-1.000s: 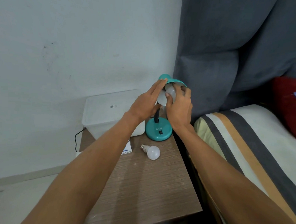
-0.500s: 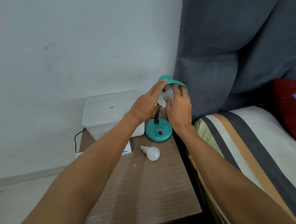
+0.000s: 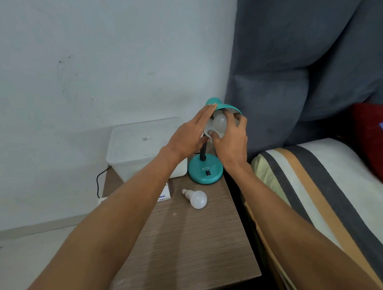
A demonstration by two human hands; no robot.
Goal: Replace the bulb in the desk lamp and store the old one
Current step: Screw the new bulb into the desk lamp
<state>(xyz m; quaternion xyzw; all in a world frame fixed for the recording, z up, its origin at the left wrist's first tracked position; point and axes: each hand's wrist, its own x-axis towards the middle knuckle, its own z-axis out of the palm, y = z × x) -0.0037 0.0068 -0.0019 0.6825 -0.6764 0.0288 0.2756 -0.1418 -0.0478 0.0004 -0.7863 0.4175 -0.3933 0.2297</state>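
A teal desk lamp stands at the back of the wooden bedside table [image 3: 187,241], its round base [image 3: 204,171] showing a black switch. My left hand [image 3: 190,137] lies flat against the left side of the teal shade [image 3: 224,106], steadying it. My right hand [image 3: 231,138] is curled around the white bulb [image 3: 220,123] that sits inside the shade, fingers and thumb on the glass. A second white bulb [image 3: 196,198] lies loose on the table in front of the base, its screw cap pointing left.
A white lidded plastic box [image 3: 139,146] sits at the back left of the table, with a small white-and-blue carton [image 3: 165,196] partly hidden under my left forearm. A black cable [image 3: 98,181] hangs off the left edge. A striped mattress [image 3: 317,197] and grey headboard [image 3: 303,62] stand on the right.
My right hand has turned around the bulb in the shade, fingers shifting across it. My left hand stays on the shade. The loose bulb has not moved.
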